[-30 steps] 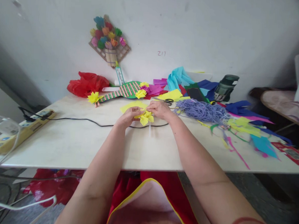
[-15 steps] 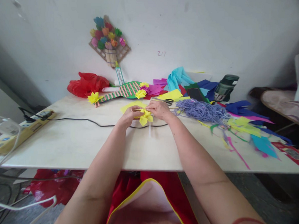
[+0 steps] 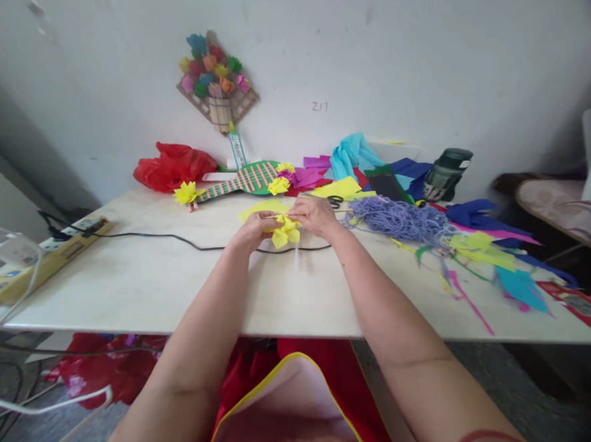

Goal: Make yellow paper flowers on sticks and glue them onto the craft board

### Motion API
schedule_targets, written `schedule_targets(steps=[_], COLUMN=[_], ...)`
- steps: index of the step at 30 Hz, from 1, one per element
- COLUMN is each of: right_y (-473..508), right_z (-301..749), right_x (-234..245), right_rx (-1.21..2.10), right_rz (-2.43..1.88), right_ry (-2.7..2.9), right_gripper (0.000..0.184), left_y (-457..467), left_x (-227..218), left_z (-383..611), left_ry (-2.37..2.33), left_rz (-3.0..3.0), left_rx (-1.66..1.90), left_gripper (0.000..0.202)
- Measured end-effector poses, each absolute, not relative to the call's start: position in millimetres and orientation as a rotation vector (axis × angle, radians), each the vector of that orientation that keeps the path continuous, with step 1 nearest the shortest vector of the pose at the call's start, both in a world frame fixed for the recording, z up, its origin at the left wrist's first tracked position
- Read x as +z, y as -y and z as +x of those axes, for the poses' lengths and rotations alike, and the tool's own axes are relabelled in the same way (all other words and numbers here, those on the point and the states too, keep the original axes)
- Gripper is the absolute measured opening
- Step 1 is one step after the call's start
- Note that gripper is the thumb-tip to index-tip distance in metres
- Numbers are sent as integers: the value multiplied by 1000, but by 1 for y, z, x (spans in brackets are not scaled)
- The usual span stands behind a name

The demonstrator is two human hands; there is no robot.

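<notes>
Lead: Hands, status?
Op: Both are closed on the yellow paper flower [image 3: 285,231]. I read the left hand [image 3: 253,230] pinching it from the left with curled fingers. The right hand [image 3: 316,216] pinches it from the right, and the fingertips meet over the petals.
Lead: Flower position?
Op: It's held just above the bench [image 3: 172,280], mid-width toward the far side, over the black cable [image 3: 174,238]. A yellow sheet [image 3: 256,209] lies just behind it. Scissors [image 3: 333,200] sit just beyond my right hand, with a purple yarn pile [image 3: 400,218] further right.

Soft even daylight, faint shadows under table [image 3: 135,291]; edges bowed and dark-cornered (wide lens), centre sharp.
</notes>
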State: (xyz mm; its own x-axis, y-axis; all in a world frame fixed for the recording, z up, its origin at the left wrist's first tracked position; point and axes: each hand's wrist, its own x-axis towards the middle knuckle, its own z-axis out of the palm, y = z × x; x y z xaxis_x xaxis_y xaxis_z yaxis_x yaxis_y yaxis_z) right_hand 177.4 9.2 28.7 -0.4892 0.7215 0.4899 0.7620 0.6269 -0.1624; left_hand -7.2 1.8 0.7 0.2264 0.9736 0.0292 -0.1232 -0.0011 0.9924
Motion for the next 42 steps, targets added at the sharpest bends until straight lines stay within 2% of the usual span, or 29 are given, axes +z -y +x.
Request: schedule_targets(steps=[6,18,26,32,42], right_y=[-10,-7,4,2,-6], right_z=[178,177,173,175,184], right_x=[30,35,43,40,35], right_rx=[-75,-36,-161,-262,-130], right_rz=[-1080,-985,-1062,-1114,-1130], right_ry=[2360,2386,2415,2409,2350], right_gripper=[22,20,23,28,24], left_y=[1,-4,-1,-2,-3], left_x=[3,-2,1,3,-1], left_z=[-13,-21,-19,-16,-10], left_ry=[-849,-800,-785,-851,-909], left_rz=[1175,1106,1118,1242,1412], left_rx=[1016,981,997,1054,1196], left_gripper=[27,27,27,33,42])
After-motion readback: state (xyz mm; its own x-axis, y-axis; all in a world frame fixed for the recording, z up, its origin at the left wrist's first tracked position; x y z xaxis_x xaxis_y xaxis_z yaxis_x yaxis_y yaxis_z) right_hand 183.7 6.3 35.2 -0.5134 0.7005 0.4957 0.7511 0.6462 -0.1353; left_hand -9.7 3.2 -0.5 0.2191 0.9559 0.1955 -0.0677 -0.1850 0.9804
